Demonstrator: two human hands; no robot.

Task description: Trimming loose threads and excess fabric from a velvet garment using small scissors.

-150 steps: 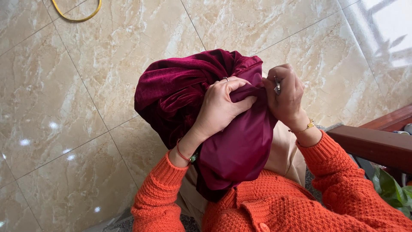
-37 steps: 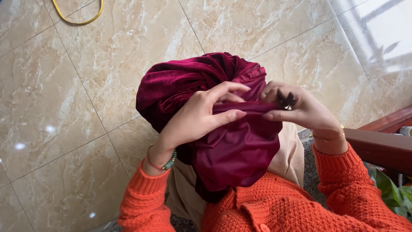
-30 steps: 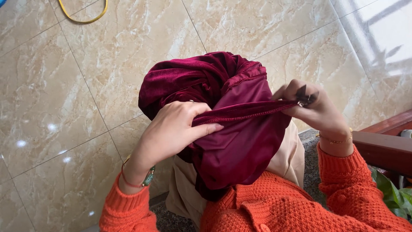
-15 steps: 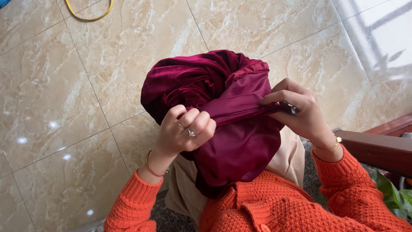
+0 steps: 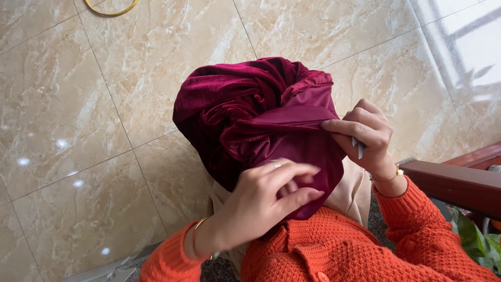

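Glossy beige marble-patterned floor tiles (image 5: 78, 120) all around below, with a yellow loop of cord (image 5: 110, 9) at the top edge, a dark red wooden rail (image 5: 459, 183) and green leaves (image 5: 477, 243) at right. Centre frame, a deep burgundy velvet headwrap (image 5: 250, 109), wound and bunched around a head above an orange knitted cardigan (image 5: 365, 245) and a beige underscarf (image 5: 349, 190). Left hand (image 5: 261, 206) low at the front, fingers loosely curled and resting against the satin-smooth panel of cloth. Right hand (image 5: 362, 130) at the side, thumb and forefinger pinching the taut folded edge, with a small silvery pin-like thing (image 5: 360, 149) between the fingers. Likely soft, light and limp, plush outside yet slippery along the satin face, so prone to sliding loose; best gripped at the stitched hem or folded edge, drawn snug.
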